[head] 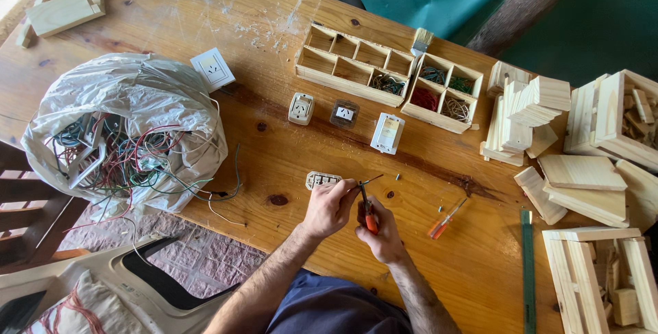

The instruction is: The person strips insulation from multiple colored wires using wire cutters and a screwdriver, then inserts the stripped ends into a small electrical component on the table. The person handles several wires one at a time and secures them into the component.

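We're looking down at a wooden table. Our left hand sits near centre, fingers pressed together on the end of a thin dark wire that sticks out toward 2 o'clock. Our right hand, touching the left at its 4 o'clock, is curled tight round orange-handled pliers, tips up at the wire. Can't tell if the plier tips are actually biting the wire, too small.

Just at 11 o'clock of the left hand lies a small beige socket insert, w/ the fingers nearly touching it. At 3 o'clock of the right hand, a bit apart, lies an orange screwdriver.

Further up, approx 12 o'clock: three socket modules in a row, and beyond them two wooden divider trays w/ wire coils in some compartments. At 9 o'clock, well apart, a plastic bag stuffed w/ tangled wires. At 3 o'clock, stacks of pale wood pieces and a green ruler.
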